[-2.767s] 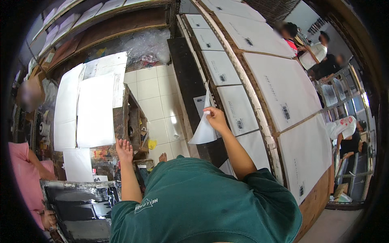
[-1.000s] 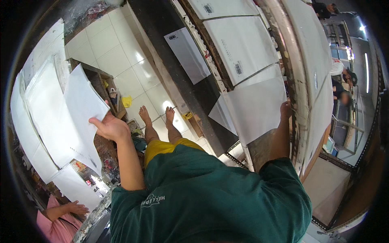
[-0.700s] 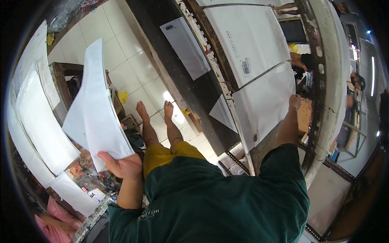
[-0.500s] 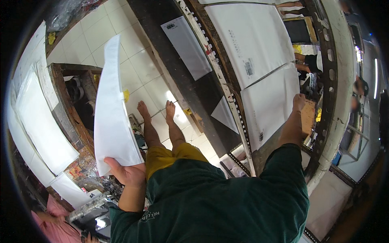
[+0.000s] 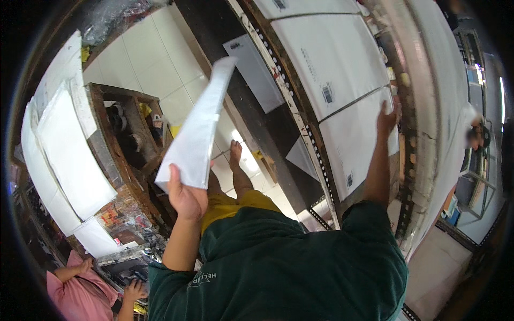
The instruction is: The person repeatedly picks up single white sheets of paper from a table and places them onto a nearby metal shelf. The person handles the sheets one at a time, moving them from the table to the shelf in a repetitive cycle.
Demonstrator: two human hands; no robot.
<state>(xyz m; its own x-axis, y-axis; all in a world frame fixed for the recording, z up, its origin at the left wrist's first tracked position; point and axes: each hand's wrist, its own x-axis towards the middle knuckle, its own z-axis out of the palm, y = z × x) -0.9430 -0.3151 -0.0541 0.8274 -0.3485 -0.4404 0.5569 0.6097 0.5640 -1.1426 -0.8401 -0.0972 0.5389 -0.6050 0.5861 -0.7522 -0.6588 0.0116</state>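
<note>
Here, the left hand (image 5: pixel 184 195) grips a folded white sheet (image 5: pixel 199 128) aloft; the right hand (image 5: pixel 387 115), open, presses a sheet on the desk (image 5: pixel 350 155), likely awaiting the next lay-down.

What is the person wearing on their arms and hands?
Nothing on the hands: the left hand and right hand are bare, with no gloves, rings or watch showing. Both forearms are bare too. A dark green T-shirt with short sleeves covers the upper arms, with small pale lettering near the left shoulder.

Two white sheets (image 5: pixel 334 69) on bench; one held; two bare feet (image 5: pixel 235 152).
</note>
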